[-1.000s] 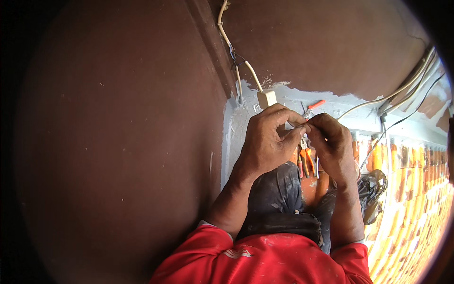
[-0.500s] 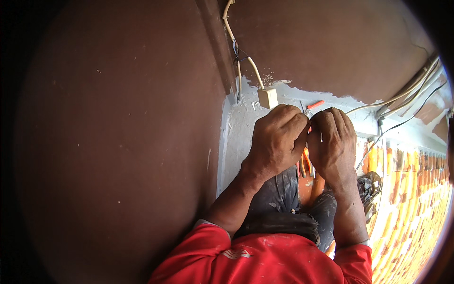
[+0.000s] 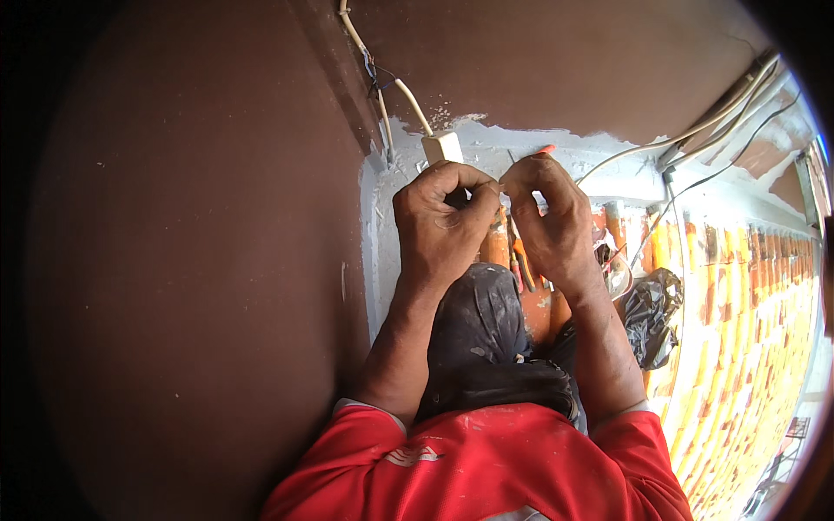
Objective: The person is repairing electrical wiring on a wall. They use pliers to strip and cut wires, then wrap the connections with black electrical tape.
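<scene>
My left hand [image 3: 443, 221] and my right hand [image 3: 552, 226] are raised at mid-picture, thumbs and index fingers pinched, fingertips almost meeting; whatever lies between them is too small to make out. Just behind my left hand is a cream plastic box [image 3: 441, 146] on a cream cable [image 3: 413, 104]. Behind my right hand, a red tool handle [image 3: 546, 149] pokes out. Partly hidden between and below my hands are orange-handled pliers [image 3: 522, 259] and other hand tools, lying on orange tiles [image 3: 539, 308] above my dark-trousered knee [image 3: 478, 313].
A brown wall [image 3: 191, 260] fills the left; another brown surface [image 3: 556, 61] spans the top, edged by a grey ledge [image 3: 382, 191]. Loose cables [image 3: 699, 182] run at the upper right. A black plastic bag [image 3: 651, 317] sits right of my forearm, beside sunlit roof tiles [image 3: 738, 365].
The view has shifted, so surroundings sit further left and higher. My hands have turned from knuckles-up half a second ago to showing both pinched thumb-and-finger loops, slightly further apart.
</scene>
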{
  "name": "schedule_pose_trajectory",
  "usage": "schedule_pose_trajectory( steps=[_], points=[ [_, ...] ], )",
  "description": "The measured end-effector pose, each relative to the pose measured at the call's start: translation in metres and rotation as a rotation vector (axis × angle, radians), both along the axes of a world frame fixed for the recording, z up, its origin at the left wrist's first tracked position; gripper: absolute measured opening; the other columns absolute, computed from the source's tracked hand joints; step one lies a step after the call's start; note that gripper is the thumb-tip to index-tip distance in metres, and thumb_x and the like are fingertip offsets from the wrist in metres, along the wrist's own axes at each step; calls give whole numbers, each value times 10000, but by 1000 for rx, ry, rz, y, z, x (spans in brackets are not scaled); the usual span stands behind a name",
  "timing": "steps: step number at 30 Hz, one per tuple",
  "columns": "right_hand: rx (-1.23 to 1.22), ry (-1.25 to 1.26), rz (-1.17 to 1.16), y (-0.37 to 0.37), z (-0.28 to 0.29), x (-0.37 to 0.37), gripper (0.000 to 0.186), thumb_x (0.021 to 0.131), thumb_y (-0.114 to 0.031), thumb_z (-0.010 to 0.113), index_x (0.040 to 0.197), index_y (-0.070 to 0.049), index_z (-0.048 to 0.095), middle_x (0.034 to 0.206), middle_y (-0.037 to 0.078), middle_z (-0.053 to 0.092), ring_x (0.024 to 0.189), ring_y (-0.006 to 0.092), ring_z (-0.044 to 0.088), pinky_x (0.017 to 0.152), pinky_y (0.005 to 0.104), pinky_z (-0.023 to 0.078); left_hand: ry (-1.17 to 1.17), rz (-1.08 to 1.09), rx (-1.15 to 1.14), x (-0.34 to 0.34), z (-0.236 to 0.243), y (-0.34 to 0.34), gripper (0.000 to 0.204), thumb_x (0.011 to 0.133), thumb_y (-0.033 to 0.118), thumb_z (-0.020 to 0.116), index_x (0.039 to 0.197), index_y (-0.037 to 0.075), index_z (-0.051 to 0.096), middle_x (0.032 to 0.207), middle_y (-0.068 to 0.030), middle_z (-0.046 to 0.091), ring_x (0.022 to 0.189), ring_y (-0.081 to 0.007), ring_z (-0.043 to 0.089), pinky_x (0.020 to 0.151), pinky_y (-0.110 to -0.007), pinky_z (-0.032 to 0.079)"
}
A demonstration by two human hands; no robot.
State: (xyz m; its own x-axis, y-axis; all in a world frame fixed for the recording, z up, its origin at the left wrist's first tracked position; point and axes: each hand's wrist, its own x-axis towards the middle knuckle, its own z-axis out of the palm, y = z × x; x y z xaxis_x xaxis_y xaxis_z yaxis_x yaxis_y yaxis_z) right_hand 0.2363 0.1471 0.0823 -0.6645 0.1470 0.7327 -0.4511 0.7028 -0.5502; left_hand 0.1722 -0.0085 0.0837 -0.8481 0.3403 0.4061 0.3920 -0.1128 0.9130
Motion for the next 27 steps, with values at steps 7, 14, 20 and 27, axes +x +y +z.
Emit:
schedule_pose_trajectory(
  steps=[7,14,20,27],
  points=[
    [290,-75,-109,27,17,7,209,852,-30,757,1046,-31,678,965,116,672,838,302,680,743,422,580,518,17,-36,-14,-11,20,162,865,-110,742,968,13,719,913,-112,726,745,-194,681,657,-326,542],
    [-1215,-260,213,3,-18,7,143,1046,-121,695,1046,18,731,921,45,728,753,98,626,710,273,526,908,197,-71,-13,-16,33,186,833,-103,761,970,19,731,926,-94,736,758,-225,693,659,-342,559],
    [-1320,-279,305,-2,-22,8,154,1080,-135,711,1075,13,751,911,39,718,793,99,644,733,274,533,628,179,-38,-4,-32,27,101,922,-48,760,1005,7,742,934,-76,738,824,-164,691,720,-317,558],
    [-768,-446,80,39,-5,19,200,1108,-182,717,1144,6,775,952,21,767,823,84,651,760,270,540,-220,-87,69,-21,-37,6,513,1148,371,499,1202,-48,789,1014,-114,787,664,-41,502,562,-210,310]
  ],
)
